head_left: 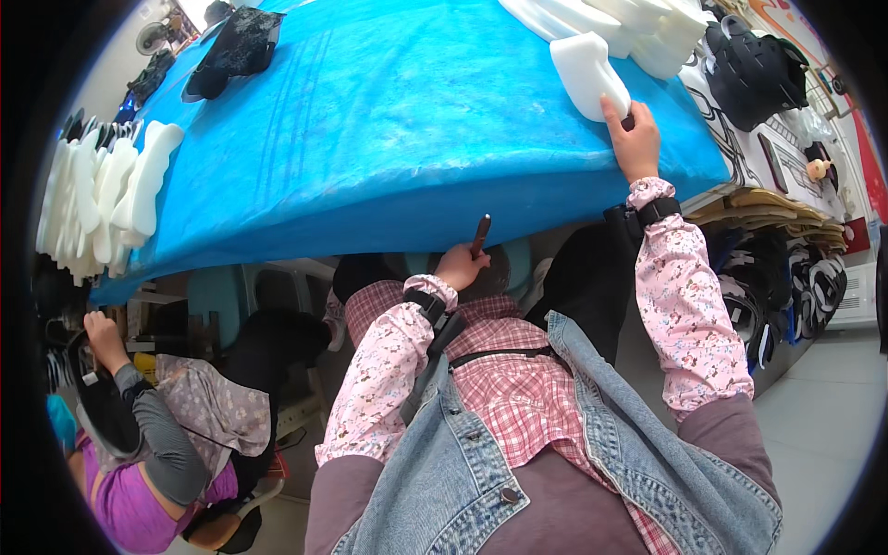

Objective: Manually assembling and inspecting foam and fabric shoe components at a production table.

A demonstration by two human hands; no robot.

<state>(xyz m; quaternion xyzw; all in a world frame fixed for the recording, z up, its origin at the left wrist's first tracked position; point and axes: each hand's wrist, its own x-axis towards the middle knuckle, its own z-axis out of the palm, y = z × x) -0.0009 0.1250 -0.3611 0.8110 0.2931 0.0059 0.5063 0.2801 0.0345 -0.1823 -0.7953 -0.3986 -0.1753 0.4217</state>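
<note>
My left hand (460, 268) is closed around a slim dark brown pen-like tool (481, 235) with a pale tip, held upright near my lap, just off the table's front edge. At the right of the blue-covered table (370, 120), my right hand (635, 139) grips the near end of a white, smooth, curved foam-like piece (585, 69). A small dark spot or object shows by those fingers; I cannot make out what it is. Behind that piece lies a pile of similar white pieces (647, 32).
More white wavy-edged pieces (148, 180) stand in a row at the table's left edge. A black flat item (242, 48) lies at the far left. A black bag (754, 74) sits at the right. At lower left, another person (171, 444) holds a dark curved piece (106, 407).
</note>
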